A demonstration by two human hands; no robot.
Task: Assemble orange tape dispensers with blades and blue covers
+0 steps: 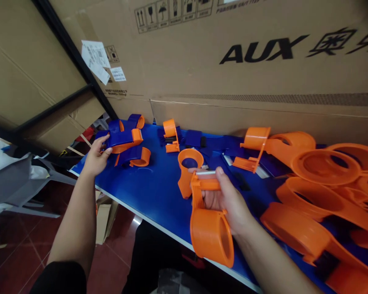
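We hold an orange tape dispenser [207,234] in our right hand [233,208] and a blue-covered tape dispenser [120,139] in our left hand [95,158].
On the blue table [162,183] we count at least three more blue-covered dispensers [131,154] near the left hand, three separate orange frames [256,137], and an orange pile [325,166] too overlapped to count. The right-hand one has a ribbed arm, its wide ring toward us, a pale strip [205,173] at its far end, where thumb and fingers clamp it. Our left arm stretches out, fingers and thumb pinching the dispenser's end.
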